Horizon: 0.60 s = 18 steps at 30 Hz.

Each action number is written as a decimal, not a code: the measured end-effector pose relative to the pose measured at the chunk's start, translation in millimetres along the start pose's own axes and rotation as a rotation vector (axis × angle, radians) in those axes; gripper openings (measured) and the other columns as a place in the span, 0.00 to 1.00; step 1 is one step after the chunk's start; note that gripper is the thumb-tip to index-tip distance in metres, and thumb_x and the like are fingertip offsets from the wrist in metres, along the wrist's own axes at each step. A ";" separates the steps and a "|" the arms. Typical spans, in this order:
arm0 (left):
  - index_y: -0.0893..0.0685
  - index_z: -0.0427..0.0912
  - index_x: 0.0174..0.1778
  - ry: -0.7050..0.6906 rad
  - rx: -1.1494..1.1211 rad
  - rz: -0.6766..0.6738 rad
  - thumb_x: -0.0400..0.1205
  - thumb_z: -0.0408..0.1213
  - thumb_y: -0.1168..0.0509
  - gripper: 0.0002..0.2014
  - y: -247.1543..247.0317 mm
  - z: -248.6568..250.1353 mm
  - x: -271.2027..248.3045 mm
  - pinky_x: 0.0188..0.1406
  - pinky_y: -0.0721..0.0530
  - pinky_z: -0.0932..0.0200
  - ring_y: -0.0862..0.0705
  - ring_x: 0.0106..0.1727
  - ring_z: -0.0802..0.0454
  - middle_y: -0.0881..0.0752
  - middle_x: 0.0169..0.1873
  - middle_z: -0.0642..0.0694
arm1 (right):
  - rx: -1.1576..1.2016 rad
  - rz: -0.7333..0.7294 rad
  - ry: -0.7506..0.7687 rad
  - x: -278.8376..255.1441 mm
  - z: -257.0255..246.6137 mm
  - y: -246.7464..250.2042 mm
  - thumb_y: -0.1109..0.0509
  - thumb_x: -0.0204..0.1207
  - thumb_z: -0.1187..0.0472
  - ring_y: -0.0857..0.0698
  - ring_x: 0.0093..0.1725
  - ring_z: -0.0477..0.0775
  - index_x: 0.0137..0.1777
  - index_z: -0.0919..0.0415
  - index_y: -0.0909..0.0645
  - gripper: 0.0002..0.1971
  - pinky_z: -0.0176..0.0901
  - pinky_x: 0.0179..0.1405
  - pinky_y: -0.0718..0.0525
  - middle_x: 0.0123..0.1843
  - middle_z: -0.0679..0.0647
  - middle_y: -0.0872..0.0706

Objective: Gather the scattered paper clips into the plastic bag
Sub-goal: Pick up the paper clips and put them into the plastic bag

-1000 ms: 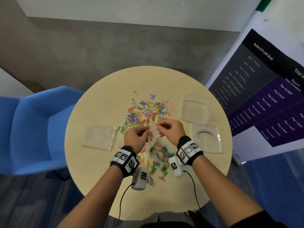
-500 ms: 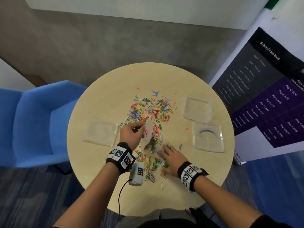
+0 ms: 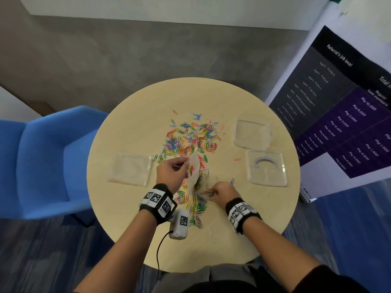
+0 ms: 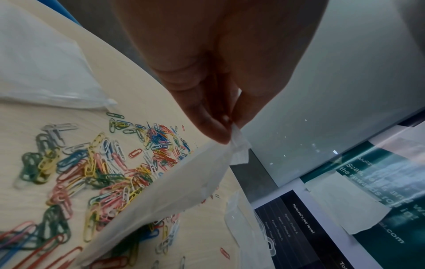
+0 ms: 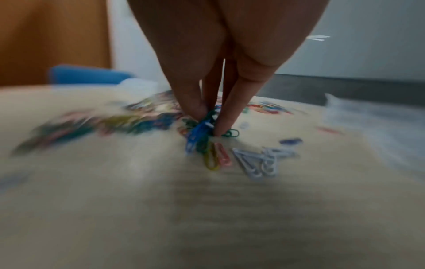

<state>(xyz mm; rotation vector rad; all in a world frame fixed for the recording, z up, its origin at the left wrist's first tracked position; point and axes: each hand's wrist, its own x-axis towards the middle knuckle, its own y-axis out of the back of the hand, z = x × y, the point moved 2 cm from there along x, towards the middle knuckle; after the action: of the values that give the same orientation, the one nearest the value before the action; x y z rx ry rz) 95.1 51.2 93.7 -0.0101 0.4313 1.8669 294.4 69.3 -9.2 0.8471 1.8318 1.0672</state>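
The plastic bag (image 3: 193,173) is held up off the worktop (image 3: 131,210) by the left hand (image 3: 170,172), its top edge pinched between thumb and fingers (image 4: 207,125), the rest hanging down toward the clips. Over at the right hand (image 3: 222,190), a small bunch of paper clips (image 5: 202,134) is being nipped between the fingers (image 5: 226,120), tips pressed to the worktop just beside the bag's lower end. The pick-up step is judged to be in hand, with the task early on: most of the paper clips (image 3: 190,136) are spread across the middle of the worktop, well outside the bag. Next, the bunch would need to be lifted and dropped into the bag's mouth, which must be kept parted; whether it is open enough cannot be told.
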 end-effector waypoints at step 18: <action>0.09 0.39 0.52 -0.101 0.075 -0.066 0.80 0.32 0.31 0.08 -25.7 12.7 -10.2 0.35 0.10 0.59 0.10 0.30 0.51 0.10 0.32 0.44 | 1.586 0.061 -0.241 1.6 -39.8 112.9 0.28 0.73 0.78 0.10 0.44 0.57 0.50 0.75 0.14 0.07 0.38 0.48 0.11 0.47 0.67 0.10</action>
<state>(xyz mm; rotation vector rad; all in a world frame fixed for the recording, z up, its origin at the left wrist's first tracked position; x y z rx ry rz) 124.8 52.7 100.3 0.1191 0.4259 1.7763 273.7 103.6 103.7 1.7447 2.2101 -0.7258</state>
